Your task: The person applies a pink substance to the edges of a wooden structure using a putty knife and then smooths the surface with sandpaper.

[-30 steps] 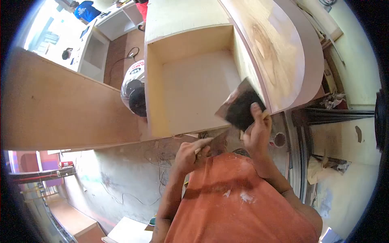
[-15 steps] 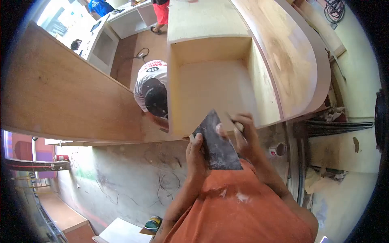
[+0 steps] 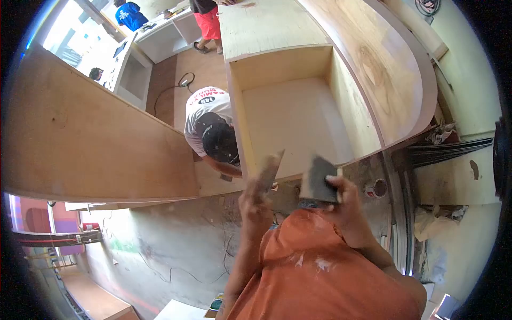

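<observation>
My left hand is closed around a small putty knife, whose pale blade points up and is blurred. My right hand grips a wide dark scraper blade held upright just right of the knife. Both hands are raised in front of my orange shirt, close together but apart. Behind them is the front edge of an open plywood cabinet box.
A curved plywood counter top runs to the right. A long plywood panel spans the left. A person in a white shirt and dark cap crouches beside the box. Two other people stand far back. A small can sits on the concrete floor.
The hands have separated: before, both met on the dark blade in front of me. Now the right holds it turned upright and the left has swung the putty knife up. The view has shifted slightly.
</observation>
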Demonstrator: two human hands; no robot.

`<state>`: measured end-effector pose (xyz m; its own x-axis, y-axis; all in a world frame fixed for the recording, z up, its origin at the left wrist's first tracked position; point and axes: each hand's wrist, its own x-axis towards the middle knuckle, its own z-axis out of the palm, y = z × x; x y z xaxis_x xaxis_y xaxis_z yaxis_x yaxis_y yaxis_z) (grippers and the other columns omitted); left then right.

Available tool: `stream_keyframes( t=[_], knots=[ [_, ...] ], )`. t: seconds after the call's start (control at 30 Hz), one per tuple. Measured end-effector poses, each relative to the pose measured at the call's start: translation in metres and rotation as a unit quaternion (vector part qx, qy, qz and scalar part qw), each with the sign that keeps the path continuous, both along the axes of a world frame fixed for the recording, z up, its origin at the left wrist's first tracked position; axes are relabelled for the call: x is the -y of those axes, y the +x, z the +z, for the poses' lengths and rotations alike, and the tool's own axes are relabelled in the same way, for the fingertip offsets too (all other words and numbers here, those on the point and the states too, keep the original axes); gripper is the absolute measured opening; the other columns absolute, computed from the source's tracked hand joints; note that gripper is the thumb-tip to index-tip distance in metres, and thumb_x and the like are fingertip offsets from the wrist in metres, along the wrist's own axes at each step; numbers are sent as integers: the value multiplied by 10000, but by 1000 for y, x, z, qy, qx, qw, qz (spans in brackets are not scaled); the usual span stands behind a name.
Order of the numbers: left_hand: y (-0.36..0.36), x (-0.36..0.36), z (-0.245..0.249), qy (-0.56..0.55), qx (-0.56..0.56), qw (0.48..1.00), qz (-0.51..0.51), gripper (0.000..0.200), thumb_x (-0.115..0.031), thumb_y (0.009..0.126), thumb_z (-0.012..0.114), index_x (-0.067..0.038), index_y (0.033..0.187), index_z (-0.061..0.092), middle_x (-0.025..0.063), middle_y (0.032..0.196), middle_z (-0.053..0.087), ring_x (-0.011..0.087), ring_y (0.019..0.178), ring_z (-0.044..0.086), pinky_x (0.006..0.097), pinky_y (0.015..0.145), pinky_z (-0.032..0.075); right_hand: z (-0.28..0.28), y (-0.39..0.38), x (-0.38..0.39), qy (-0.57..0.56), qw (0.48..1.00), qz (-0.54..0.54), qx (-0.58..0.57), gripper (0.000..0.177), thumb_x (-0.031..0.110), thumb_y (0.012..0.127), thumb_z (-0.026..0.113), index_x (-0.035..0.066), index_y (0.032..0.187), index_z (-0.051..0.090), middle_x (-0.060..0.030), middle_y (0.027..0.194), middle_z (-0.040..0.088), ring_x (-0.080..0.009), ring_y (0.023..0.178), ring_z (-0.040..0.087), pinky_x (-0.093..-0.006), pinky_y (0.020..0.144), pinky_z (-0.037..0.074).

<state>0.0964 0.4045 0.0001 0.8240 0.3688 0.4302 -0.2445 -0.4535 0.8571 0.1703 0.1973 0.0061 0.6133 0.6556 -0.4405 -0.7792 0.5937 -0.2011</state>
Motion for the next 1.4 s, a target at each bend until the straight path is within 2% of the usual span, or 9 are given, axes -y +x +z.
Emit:
stream_keyframes(
  t=[0.07,0.1,0.2,0.43,0.63,0.7,0.77,0.93,1.4],
  knots=[
    [12,-2,14,105,21,991,-74,448,-47,783,624,-80,1226,573,152,1170,599,289,1015,622,372,846,527,-16,-21,-20,-244,896,-145,342,243,98,817,607,-11,1024,539,-94,854,647,-181,642,634,-286,644,548],
    [18,-4,19,212,47,965,-147,524,-12,728,640,-132,1234,583,136,1226,568,291,1071,595,394,868,526,-18,-22,-29,-433,603,-260,617,262,156,826,608,3,1029,544,-85,857,645,-171,640,631,-281,645,549],
    [12,-29,22,329,-57,935,-121,558,-60,716,656,-213,1248,587,91,1295,528,264,1175,536,388,869,532,28,22,-15,-321,903,16,286,335,265,852,589,21,1079,550,-77,854,641,-146,646,629,-282,604,549],
    [-3,-15,-10,-186,-46,981,-5,226,-123,935,536,-36,1137,584,162,1077,630,272,964,630,351,825,511,-30,175,-83,-123,969,-45,211,378,116,855,561,45,1219,484,-103,1113,589,-213,982,627,-398,709,587],
    [-31,-11,-85,-165,-159,953,200,303,-270,963,515,-9,1117,533,149,1106,598,287,969,592,401,860,472,-96,350,-220,-367,772,-114,507,427,75,863,540,92,1279,443,-100,1122,547,-230,982,565,-402,741,516],
    [-18,-11,-60,178,-345,863,323,390,-356,962,518,-22,1164,517,133,1132,583,288,986,576,422,887,459,-89,371,-258,-639,322,-239,657,469,44,846,557,137,1287,428,-89,1205,464,-278,1129,454,-474,837,442],
    [-3,-19,-44,-626,54,727,279,558,-515,946,453,-43,1245,461,124,1190,555,320,1031,551,451,937,429,-88,366,-290,-680,344,-186,620,494,37,830,567,158,1289,431,-108,1224,439,-312,1156,420,-505,868,412],
    [5,-38,-8,-571,8,744,346,649,-631,927,357,-99,1293,413,103,1063,579,283,695,595,364,417,486,-115,341,-312,-693,352,-129,616,579,-17,793,567,199,1311,425,-130,1278,404,-357,1189,393,-551,889,379],
    [-26,-78,-3,-571,10,744,348,657,-625,915,391,-108,1320,401,104,1114,591,294,719,633,352,357,504,-48,359,-306,-745,296,35,597,398,161,876,562,122,1266,494,-166,1238,458,-380,1168,426,-557,906,393]
  ],
)
